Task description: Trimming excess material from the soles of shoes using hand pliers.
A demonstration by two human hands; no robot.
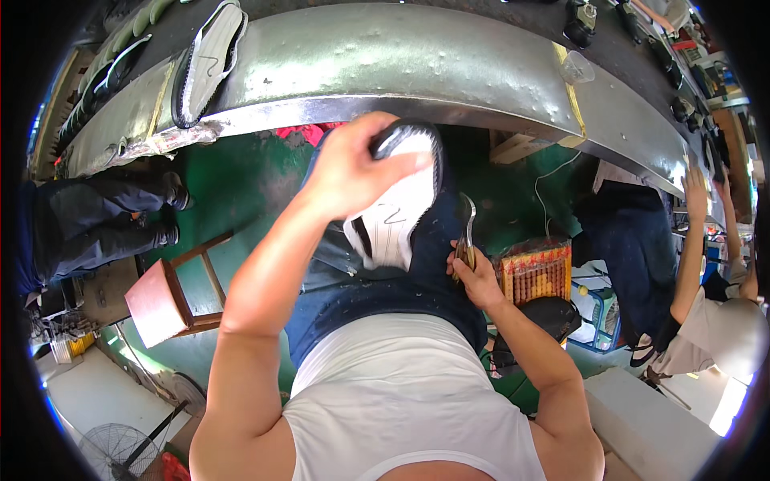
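So the left hand [345, 172] has its thumb and fingers clamped around the dark-edged end of a half-made white shoe [403, 215], which hangs over the knees, just below the bench edge. Right hand [477, 279] is wrapped round the grips of a curved metal hand tool [468, 215], pincers by the look of it, with the head pointing up beside the shoe. Can't tell if its jaws are open.

My worry: the shoe's lower end has nothing under it that I can see and it's a bit blurred, so if that one-ended grip slips, it could twist or drop past the legs. Also, the tool's bare metal head is close to that white face; a careless swing of the right hand could scuff it, or catch a left finger if the two hands come together.

Beyond the left hand, the metal-topped bench [361, 52] is near enough to knock the shoe on if it's raised carelessly. Further up and left, another white shoe [210, 68] sits across the rim, so a bumped forearm could tip it off.
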